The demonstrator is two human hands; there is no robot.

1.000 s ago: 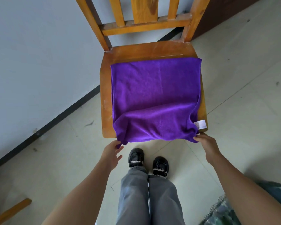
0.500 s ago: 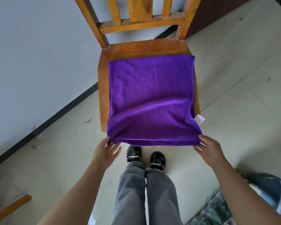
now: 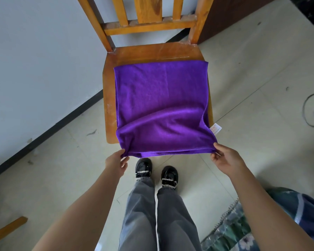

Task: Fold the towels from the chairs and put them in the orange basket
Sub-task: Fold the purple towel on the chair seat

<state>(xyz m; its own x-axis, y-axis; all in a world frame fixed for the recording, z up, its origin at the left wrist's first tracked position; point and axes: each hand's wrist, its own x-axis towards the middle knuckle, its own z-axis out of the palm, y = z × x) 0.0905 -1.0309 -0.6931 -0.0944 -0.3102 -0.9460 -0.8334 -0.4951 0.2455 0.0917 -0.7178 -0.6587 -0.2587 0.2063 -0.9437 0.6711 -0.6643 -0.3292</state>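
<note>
Now the wooden chair (image 3: 152, 53) carries the purple towel (image 3: 161, 105) spread over its seat, near edge overhanging. Left hand (image 3: 116, 163) and right hand (image 3: 225, 160) each pinch a near corner. Folding seems underway; next, carry both corners evenly to the far edge.

Bright soft daylight, sharp, wide-angle edge distortion

Illegible red print on white tag (image 3: 215, 128) of purple towel (image 3: 161, 105)
</note>
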